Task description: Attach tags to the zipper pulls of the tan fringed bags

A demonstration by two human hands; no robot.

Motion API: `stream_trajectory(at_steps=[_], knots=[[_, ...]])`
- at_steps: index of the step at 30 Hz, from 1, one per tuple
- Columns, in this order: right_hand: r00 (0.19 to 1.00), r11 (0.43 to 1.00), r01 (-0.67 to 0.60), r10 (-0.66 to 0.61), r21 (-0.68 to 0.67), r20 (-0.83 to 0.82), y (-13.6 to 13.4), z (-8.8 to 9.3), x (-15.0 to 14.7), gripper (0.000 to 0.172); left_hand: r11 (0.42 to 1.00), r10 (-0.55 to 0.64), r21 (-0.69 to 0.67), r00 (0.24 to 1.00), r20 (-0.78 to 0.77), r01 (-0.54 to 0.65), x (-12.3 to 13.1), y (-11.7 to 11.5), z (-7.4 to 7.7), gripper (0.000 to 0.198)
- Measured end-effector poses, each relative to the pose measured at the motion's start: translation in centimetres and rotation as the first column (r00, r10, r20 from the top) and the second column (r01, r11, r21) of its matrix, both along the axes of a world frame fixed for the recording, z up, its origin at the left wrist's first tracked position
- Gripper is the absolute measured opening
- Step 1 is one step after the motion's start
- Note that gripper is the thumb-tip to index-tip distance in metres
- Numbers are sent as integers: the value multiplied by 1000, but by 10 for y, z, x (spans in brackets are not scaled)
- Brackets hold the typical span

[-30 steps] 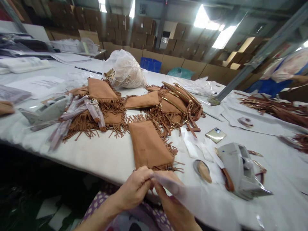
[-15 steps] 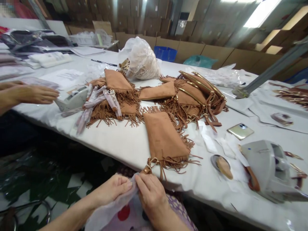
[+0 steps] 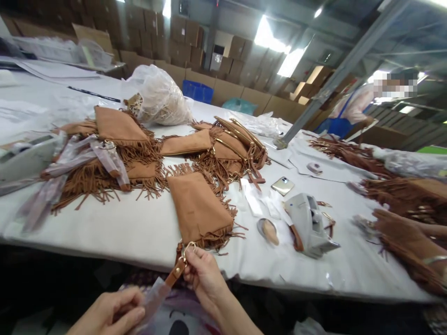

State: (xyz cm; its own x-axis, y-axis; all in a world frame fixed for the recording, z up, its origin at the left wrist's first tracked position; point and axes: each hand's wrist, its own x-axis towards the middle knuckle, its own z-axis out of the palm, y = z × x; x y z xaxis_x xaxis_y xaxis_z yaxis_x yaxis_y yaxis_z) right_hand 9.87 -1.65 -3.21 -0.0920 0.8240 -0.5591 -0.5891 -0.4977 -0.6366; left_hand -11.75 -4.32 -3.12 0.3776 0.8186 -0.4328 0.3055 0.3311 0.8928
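A tan suede fringed bag (image 3: 196, 208) lies near the table's front edge, its fringe towards me. From its corner a brown strap (image 3: 175, 272) with a gold clasp hangs over the edge. My right hand (image 3: 203, 275) pinches the strap at the clasp. My left hand (image 3: 110, 312), lower left, is closed on a clear plastic sleeve (image 3: 155, 293) that covers the strap's lower end.
Piles of tan fringed bags (image 3: 115, 144) and a stuffed plastic bag (image 3: 157, 97) lie further back. A grey tape dispenser (image 3: 309, 225), a phone (image 3: 282, 185) and a small dish (image 3: 268, 230) sit to the right. Another person's hand (image 3: 401, 232) rests on fringed bags at far right.
The strap and clasp have come out of the plastic sleeve. My left hand has drawn down and left with the sleeve. The view has swung right, and the hand at far left is gone.
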Motion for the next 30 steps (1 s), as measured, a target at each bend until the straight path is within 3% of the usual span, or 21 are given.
stream_trajectory(at_steps=[3,8,12,17,22,24,30], knots=[[993,997,-22,13,78,114,0,0,3,38,996,-54,-74,999,-2,53,18,3,-9,32],[972,993,-40,13,115,233,2,8,7,31,975,210,-101,970,122,-198,63,12,-8,38],[973,988,-111,86,111,213,6,12,17,29,941,321,-188,916,241,-281,76,21,-8,39],[963,990,-122,102,66,251,5,9,20,29,956,280,-159,932,228,-248,74,22,-6,39],[925,968,-221,168,123,340,3,5,19,31,935,339,-203,900,272,-291,89,31,-2,37],[907,963,-254,207,85,367,3,2,24,35,935,340,-204,895,289,-290,93,34,-3,36],[912,990,-134,136,-32,388,6,-9,34,40,950,290,-193,922,257,-245,93,37,-11,36]])
